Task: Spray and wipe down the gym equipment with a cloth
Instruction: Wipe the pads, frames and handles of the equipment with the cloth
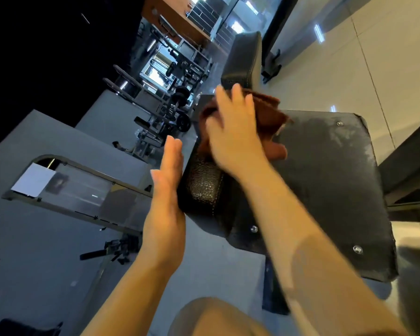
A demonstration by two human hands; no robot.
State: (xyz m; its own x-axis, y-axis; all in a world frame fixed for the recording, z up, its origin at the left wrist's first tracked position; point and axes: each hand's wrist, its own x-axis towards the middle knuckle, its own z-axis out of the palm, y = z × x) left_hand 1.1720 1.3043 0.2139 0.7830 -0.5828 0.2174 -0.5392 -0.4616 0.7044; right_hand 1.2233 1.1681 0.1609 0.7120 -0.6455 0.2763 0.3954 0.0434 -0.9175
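**Cloth on the bench pad**

Head view: gym floor [22,238], racks at 11 o'clock. Your right hand [233,132] presses a brown cloth [269,117], fingers spread flat, on the black pad [325,178]. Your left hand [166,190], fingers straight, touches the pad's 9 o'clock edge.

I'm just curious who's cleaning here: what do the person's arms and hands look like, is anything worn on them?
Both arms are bare from the fingertips to the bottom edge of the picture: no sleeves show, and no gloves. The left hand and right hand carry no ring, watch or band that I can see, though the right one is blurred. A tan-clothed knee shows below.
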